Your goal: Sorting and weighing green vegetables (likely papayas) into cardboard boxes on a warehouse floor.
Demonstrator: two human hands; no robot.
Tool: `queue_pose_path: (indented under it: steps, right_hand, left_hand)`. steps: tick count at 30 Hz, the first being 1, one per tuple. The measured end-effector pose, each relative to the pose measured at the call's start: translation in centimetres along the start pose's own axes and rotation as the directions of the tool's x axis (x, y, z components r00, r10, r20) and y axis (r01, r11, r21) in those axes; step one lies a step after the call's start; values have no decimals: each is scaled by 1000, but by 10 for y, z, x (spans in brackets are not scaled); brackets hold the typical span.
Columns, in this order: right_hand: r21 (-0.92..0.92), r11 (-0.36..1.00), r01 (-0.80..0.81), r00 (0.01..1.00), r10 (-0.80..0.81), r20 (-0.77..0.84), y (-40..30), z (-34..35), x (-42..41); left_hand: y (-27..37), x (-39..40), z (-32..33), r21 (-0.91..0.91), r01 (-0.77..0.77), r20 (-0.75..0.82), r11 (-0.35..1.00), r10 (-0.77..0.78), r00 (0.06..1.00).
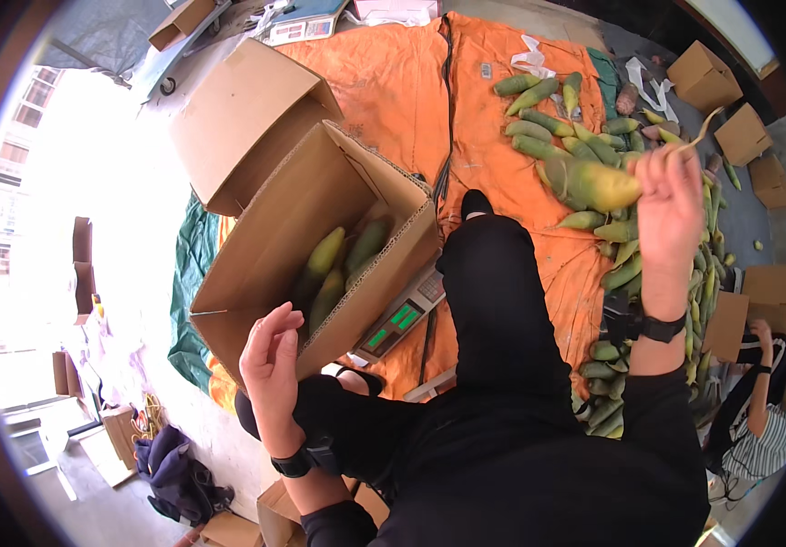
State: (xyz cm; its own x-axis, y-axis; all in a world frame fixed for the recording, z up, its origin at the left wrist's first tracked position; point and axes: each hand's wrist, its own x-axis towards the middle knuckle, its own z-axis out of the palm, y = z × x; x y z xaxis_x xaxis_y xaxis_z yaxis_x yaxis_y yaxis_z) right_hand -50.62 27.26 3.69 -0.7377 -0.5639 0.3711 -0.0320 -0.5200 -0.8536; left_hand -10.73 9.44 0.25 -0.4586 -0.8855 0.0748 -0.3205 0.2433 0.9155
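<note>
My right hand (669, 184) is raised over the pile at the right, its fingers closed at the tapered, yellowish end of a green radish (587, 183), which is slightly blurred. My left hand (273, 349) is beside the near left wall of an open cardboard box (276, 205), fingers loosely curled; it holds nothing that I can see. Several green radishes (324, 256) lie inside the box, partly in shadow. The box stands at a digital scale (399, 318) with a lit green display; the box hides its platform. More green radishes (533, 130) lie heaped on the orange tarp (393, 89).
Another cardboard box (242, 109) stands behind the open one. My knee (495, 273) is between the scale and the radish heap. Smaller cardboard boxes (704, 78) line the right side. Another person (762, 437) in a striped top is at the lower right, hands by a box.
</note>
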Motion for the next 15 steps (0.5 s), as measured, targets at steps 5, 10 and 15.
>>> queue_pose_path:
  steps: [5, 10, 15]
  right_hand:
    - [369, 928, 42, 961, -139, 239, -39, 85, 40]
    - [503, 862, -66, 941, -113, 318, 17, 178, 34]
    - [-68, 951, 302, 874, -248, 419, 81, 237, -12]
  left_hand:
    - [4, 6, -6, -33, -47, 44, 998, 48, 998]
    - [34, 20, -8, -52, -158, 36, 986, 160, 986]
    - [61, 42, 9, -157, -166, 10, 973, 170, 985]
